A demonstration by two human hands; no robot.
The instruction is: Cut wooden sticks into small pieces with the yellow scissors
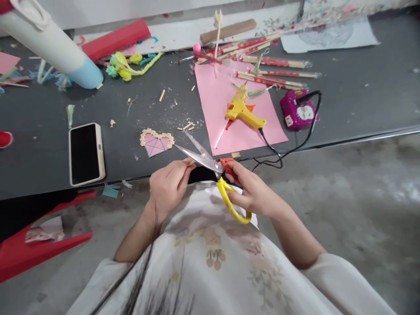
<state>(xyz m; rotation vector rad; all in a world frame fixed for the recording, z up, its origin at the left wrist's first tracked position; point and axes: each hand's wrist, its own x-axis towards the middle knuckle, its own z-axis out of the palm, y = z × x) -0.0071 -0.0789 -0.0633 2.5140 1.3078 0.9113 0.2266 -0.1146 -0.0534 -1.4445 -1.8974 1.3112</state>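
Just off the front edge of the bench (131, 120), our left hand (169, 180) pinches a thin stick (192, 162); our right hand (250, 188) grips the scissors (217, 166), blades parted, and the pink heart (155, 145) lies near that edge.

Looks forward and down from head height, over the shirt (226, 275), toward the surface (348, 96). Sits close enough to frame the left hand (167, 183), right hand (252, 187) and scissors (217, 167) near the middle. Spreads from the bottle (65, 48) at upper left to the floor (361, 201) at right.
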